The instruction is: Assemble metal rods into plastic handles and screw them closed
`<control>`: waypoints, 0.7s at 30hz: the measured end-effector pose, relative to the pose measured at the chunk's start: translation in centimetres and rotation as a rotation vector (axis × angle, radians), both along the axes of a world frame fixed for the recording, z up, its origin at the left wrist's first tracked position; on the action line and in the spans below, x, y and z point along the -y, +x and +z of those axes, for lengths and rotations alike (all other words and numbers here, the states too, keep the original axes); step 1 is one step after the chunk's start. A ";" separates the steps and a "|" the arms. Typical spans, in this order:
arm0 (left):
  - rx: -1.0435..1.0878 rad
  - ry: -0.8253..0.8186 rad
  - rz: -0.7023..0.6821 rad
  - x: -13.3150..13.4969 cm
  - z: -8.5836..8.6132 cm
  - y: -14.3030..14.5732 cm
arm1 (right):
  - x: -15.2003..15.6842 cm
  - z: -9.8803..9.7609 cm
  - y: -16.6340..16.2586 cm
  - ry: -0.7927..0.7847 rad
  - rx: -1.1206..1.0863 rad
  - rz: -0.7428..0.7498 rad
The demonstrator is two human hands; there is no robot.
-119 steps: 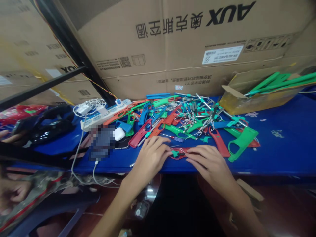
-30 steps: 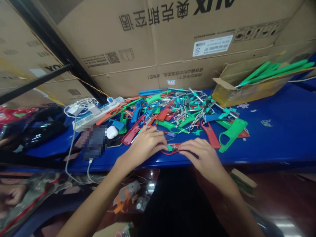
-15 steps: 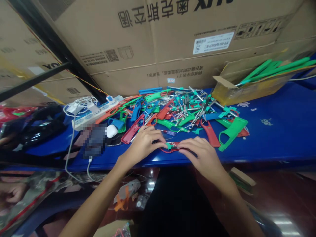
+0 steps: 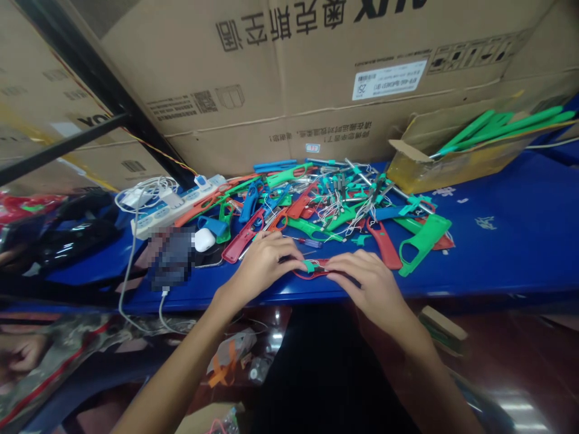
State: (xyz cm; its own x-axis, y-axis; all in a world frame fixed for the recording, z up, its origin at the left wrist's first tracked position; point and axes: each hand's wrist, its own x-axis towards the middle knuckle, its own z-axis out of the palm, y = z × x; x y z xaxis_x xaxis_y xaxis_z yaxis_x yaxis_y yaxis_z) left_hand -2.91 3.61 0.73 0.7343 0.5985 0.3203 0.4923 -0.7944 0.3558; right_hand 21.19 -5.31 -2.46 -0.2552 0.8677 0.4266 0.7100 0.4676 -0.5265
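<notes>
Near the front edge of the blue table, a red lighter handle shell (image 4: 309, 276) lies between my hands. Inside it sit a green trigger piece (image 4: 310, 266), a dark part and thin white wires. My left hand (image 4: 270, 258) pinches the shell's left part by the green piece, with thumb and fingers closed. From the other side, my right hand (image 4: 367, 274) grips the right end, its fingertips pressed on the dark part and wires. The fingers hide both ends of the shell. A purple-handled screwdriver (image 4: 312, 243) rests just behind them.
Behind my hands is a pile of coloured shells, metal tubes and wired parts (image 4: 335, 199). Green (image 4: 425, 241) and red shells (image 4: 383, 244) lie to the right. An open carton (image 4: 456, 178) holds green sticks. A power strip (image 4: 158, 220) and a white earbud case (image 4: 204, 240) stand left.
Both hands stay in place on the red shell, with only very slight finger movement. The view has shifted a little.
</notes>
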 end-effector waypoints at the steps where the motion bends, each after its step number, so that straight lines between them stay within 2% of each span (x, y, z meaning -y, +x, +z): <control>1: -0.007 0.000 0.000 0.0 0.0 0.0 | 0.0 0.0 0.0 -0.002 0.000 -0.001; 7: -0.066 0.032 0.000 -0.1 0.1 0.1 | 0.1 0.1 0.0 0.011 -0.004 -0.005; 16: -0.232 0.266 0.036 1.2 1.2 0.6 | 0.0 0.2 -0.1 -0.004 -0.027 0.003; 21: -0.285 0.239 0.042 1.1 2.0 1.0 | 0.0 0.1 -0.1 0.013 -0.037 0.009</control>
